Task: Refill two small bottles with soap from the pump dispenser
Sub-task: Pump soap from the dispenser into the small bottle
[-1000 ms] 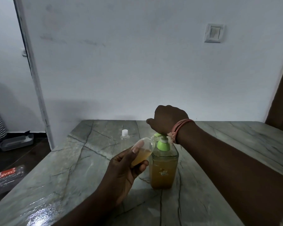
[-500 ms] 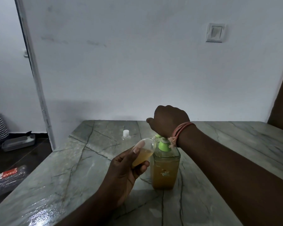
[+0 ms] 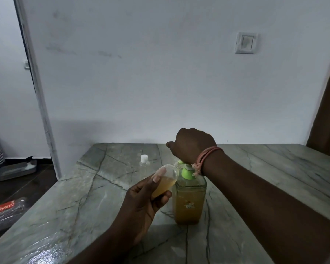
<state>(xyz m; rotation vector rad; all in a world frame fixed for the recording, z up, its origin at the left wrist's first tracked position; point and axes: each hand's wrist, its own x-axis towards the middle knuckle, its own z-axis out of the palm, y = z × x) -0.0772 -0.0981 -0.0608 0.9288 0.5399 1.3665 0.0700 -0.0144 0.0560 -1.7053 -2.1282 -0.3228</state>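
**Small bottle held tilted at the pump spout, right hand on the pump head**

Head view. The pump dispenser (image 3: 189, 199) stands upright on the grey veined tabletop (image 3: 88, 202), near frame centre. Its clear body is filled most of the way with amber soap; collar and pump head are light green.

The left hand (image 3: 141, 204) enters from 6 o'clock. Its fingers (image 3: 165, 196) and thumb are curled round a small bottle (image 3: 165, 182), gripping the lower part. The bottle is tilted, mouth pointing toward 2 o'clock and sitting at the green spout, at 10 o'clock of the dispenser's collar. Amber soap fills roughly the lower half of the small bottle; the upper half is clear. Whether the mouth touches the spout cannot be told, since the spout is mostly covered.

The right hand (image 3: 193, 144) comes in from 4 o'clock and sits on top of the pump head, back of the hand toward the camera. Its fingers are bent over, out of sight behind the knuckles, so their grip on the pump cannot be told. A pink thread band (image 3: 206, 157) circles the wrist, its loose ends hanging against the green collar.

A second small bottle (image 3: 144, 161) with a white cap stands upright on the tabletop at 10 o'clock of the dispenser, apart from both hands.

Surroundings: a wall switch (image 3: 246, 43) at 1 o'clock; a grey tray (image 3: 15, 169) on the floor at 9 o'clock; a wrapped packet with a red label (image 3: 5, 212) at 8 o'clock.
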